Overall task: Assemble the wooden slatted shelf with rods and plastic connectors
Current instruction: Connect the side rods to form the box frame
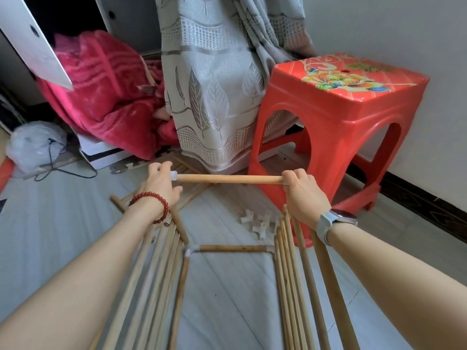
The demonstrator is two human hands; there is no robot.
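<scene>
Both hands grasp a horizontal wooden rod [228,179]: left hand [161,184] pinches its white connector [173,175], right hand [302,192] curls around the opposite end, above the floor [222,286].

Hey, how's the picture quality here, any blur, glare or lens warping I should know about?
Head view: soft, even daylight with faint shadows; wide-angle distortion stretches the forearms and bows the wall edges; the rod and both hands, left and right, are sharp; mild sheen on the red stool, no harsh glare.
</scene>
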